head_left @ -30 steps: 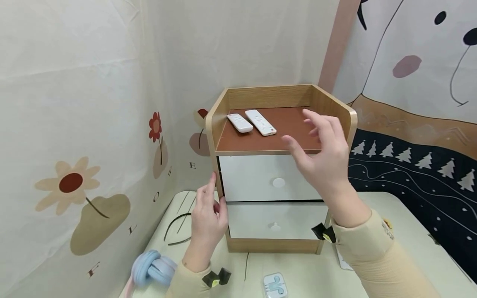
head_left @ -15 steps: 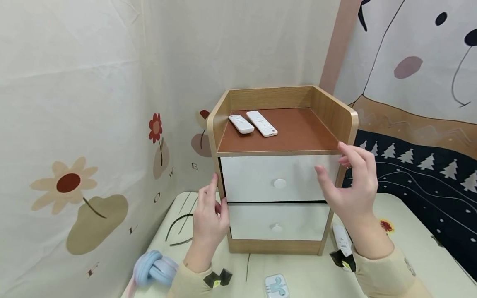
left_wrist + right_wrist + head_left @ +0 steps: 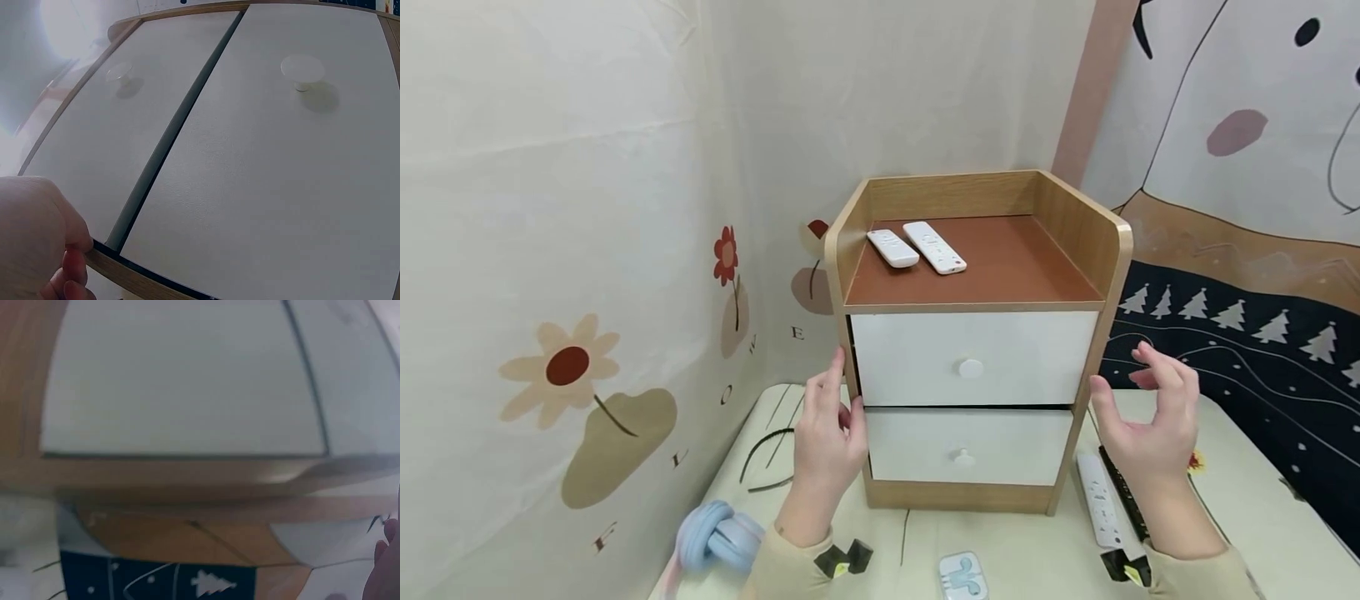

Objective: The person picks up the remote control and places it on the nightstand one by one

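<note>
A small wooden cabinet [image 3: 955, 493] stands upright, with a white upper drawer [image 3: 917, 354] and a white lower drawer [image 3: 910, 446], both pushed in and each with a round white knob. My left hand [image 3: 827, 442] rests against the cabinet's left side, fingers fairly straight and thumb at the front edge. In the left wrist view that thumb [image 3: 75, 231] touches the edge near the gap between the drawers. My right hand [image 3: 1153, 425] hovers just off the cabinet's right side, fingers loosely bent and holding nothing. Two white remote controls, a shorter one [image 3: 892, 248] and a longer one [image 3: 934, 247], lie on the brown top.
A boxed pair of earphones [image 3: 962, 577] lies in front of the cabinet. Blue knotted fabric [image 3: 718, 537] and a dark curved band [image 3: 763, 458] are at left. A long white strip-shaped object [image 3: 1099, 500] and a black item [image 3: 1123, 492] lie at right. Printed curtains hang behind.
My right hand has moved from above the cabinet's front right, down and outward to beside its right side. My left hand has stayed at the left side. The head view has shifted slightly.
</note>
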